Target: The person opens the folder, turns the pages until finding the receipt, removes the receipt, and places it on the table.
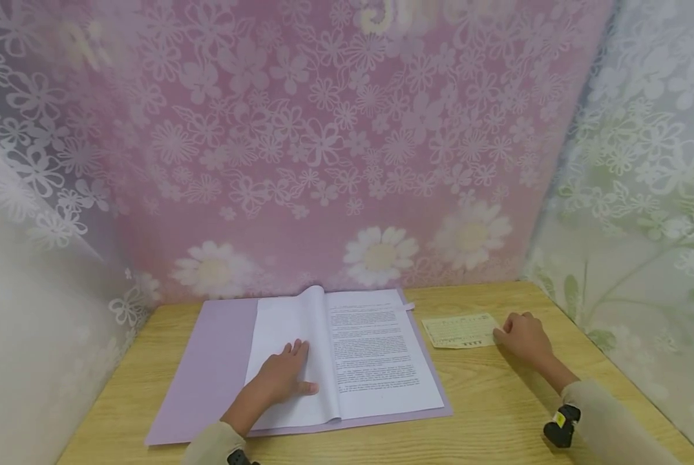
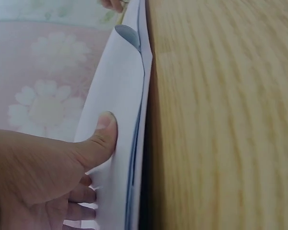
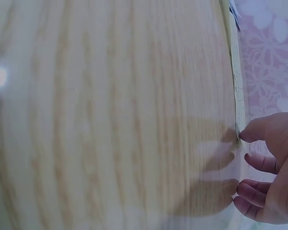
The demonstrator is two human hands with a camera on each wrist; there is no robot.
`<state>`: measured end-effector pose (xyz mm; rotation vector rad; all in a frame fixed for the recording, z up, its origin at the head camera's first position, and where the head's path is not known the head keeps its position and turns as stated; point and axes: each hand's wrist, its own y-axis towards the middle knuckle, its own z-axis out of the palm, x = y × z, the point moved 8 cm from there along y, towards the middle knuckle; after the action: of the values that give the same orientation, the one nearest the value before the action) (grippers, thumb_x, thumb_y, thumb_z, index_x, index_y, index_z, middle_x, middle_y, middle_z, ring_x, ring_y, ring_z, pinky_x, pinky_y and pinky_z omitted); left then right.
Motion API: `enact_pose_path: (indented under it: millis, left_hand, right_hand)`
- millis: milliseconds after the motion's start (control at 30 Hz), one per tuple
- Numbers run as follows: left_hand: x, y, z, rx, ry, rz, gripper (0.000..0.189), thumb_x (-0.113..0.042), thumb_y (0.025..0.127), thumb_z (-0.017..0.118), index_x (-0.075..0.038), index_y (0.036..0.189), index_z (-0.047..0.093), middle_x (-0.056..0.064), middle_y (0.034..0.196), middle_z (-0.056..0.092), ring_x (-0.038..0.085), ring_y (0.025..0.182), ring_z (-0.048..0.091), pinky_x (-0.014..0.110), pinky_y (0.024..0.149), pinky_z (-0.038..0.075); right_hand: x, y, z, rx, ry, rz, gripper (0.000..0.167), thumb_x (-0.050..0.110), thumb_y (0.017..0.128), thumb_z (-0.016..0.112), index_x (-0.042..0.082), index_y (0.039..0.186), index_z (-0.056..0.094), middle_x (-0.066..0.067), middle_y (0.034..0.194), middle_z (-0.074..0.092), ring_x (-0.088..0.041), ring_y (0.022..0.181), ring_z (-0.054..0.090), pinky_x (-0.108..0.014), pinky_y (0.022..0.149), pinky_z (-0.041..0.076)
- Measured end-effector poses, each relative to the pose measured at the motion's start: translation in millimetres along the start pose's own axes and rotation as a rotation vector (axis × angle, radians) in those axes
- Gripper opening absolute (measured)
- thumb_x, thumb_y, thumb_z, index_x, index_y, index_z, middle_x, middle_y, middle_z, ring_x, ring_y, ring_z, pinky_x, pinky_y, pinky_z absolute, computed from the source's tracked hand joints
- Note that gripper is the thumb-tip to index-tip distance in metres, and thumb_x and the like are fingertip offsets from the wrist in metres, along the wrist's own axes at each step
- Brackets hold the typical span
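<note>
A lilac folder (image 1: 219, 361) lies spread on the table with a stack of printed pages (image 1: 376, 349) inside. My left hand (image 1: 280, 378) rests with extended fingers on the blank left-hand sheet (image 1: 271, 323), beside the raised curl along its fold. In the left wrist view the thumb (image 2: 103, 134) presses on that white sheet. To the right of the folder lies a small yellow-green printed slip (image 1: 460, 331). At its right edge is my right hand (image 1: 524, 337). The right wrist view has the thumb (image 3: 254, 130) touching the slip's edge, apart from the loosely bent fingers (image 3: 252, 194).
The wood-grain table (image 1: 481, 413) meets a pink flowered backdrop (image 1: 347, 161) behind the folder. Flowered curtains stand on both sides, the right curtain (image 1: 643, 226) close to the right arm. A small pale tab (image 1: 410, 307) sticks out from the pages' right edge.
</note>
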<state>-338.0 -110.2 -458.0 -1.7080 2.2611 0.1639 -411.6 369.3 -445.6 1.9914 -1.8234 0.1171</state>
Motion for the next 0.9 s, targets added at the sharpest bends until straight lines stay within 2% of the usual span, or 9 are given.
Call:
enact_pose_path:
  millis: [167,267,467,633,700,767,833,900]
  left_hand:
    - [3.5,0.5,3.1,-0.007,-0.001,0.012,0.097,-0.052,0.084,0.076,0.005,0.153,0.038,0.027,0.16,0.038,0.047,0.148,0.036,0.061,0.115,0.037]
    - [5.0,0.7,2.4,-0.01,-0.004,0.012,0.097,-0.052,0.084,0.076,0.004,0.154,0.038,0.026,0.16,0.038,0.046,0.148,0.037,0.061,0.115,0.038]
    - [4.6,1.2,0.6,0.003,0.009,0.022,0.097,-0.053,0.086,0.074,0.004,0.154,0.037,0.026,0.16,0.037,0.046,0.147,0.038,0.06,0.115,0.038]
    - [4.7,1.1,-0.7,0.024,0.004,0.017,0.096,-0.053,0.086,0.074,0.002,0.155,0.036,0.025,0.161,0.036,0.047,0.147,0.037,0.059,0.116,0.038]
    - [4.4,0.2,-1.9,0.034,-0.002,0.019,0.096,-0.053,0.087,0.074,0.002,0.155,0.036,0.026,0.161,0.035,0.046,0.148,0.037,0.059,0.116,0.037]
    - [5.0,-0.2,-2.0,0.045,-0.008,0.021,0.097,-0.054,0.087,0.073,0.002,0.156,0.035,0.026,0.161,0.035,0.046,0.148,0.036,0.059,0.117,0.037]
    - [5.2,-0.8,-3.6,0.058,-0.022,0.028,0.098,-0.054,0.087,0.074,0.003,0.156,0.035,0.026,0.161,0.035,0.045,0.149,0.036,0.058,0.117,0.037]
    - [6.8,-0.9,-6.2,0.067,-0.044,0.033,0.099,-0.054,0.086,0.076,0.003,0.156,0.035,0.026,0.161,0.036,0.044,0.149,0.037,0.057,0.118,0.036]
  right_hand:
    - [2,-1.6,-2,0.006,0.003,0.003,0.027,0.019,0.093,0.066,-0.006,0.088,0.06,-0.023,0.086,0.06,-0.035,0.078,0.057,-0.05,0.066,0.049]
    - [2,-0.4,-2,0.002,-0.003,-0.007,0.026,0.019,0.093,0.065,-0.007,0.088,0.062,-0.023,0.086,0.062,-0.037,0.08,0.059,-0.053,0.069,0.05]
    - [0,3.5,0,-0.004,-0.015,-0.022,0.023,0.017,0.092,0.065,-0.003,0.08,0.062,-0.017,0.079,0.063,-0.034,0.078,0.058,-0.051,0.067,0.047]
    - [-1,6.3,1,0.009,-0.007,-0.026,0.023,0.016,0.092,0.065,-0.003,0.079,0.063,-0.016,0.076,0.064,-0.029,0.07,0.056,-0.043,0.061,0.045]
    - [-1,7.4,1,0.019,-0.001,-0.021,0.024,0.016,0.093,0.064,-0.006,0.085,0.065,-0.019,0.079,0.066,-0.029,0.069,0.058,-0.044,0.061,0.048]
    - [-2,8.4,1,0.043,0.011,-0.008,0.029,0.018,0.095,0.062,-0.011,0.096,0.064,-0.025,0.086,0.067,-0.033,0.071,0.061,-0.049,0.064,0.052]
    - [-2,9.6,0,0.07,0.024,0.004,0.038,0.019,0.097,0.06,-0.016,0.111,0.059,-0.03,0.093,0.066,-0.034,0.072,0.062,-0.052,0.067,0.053]
    - [0,12.1,-1,0.098,0.051,0.014,0.047,0.021,0.099,0.059,-0.018,0.124,0.052,-0.032,0.094,0.065,-0.033,0.069,0.061,-0.051,0.064,0.052]
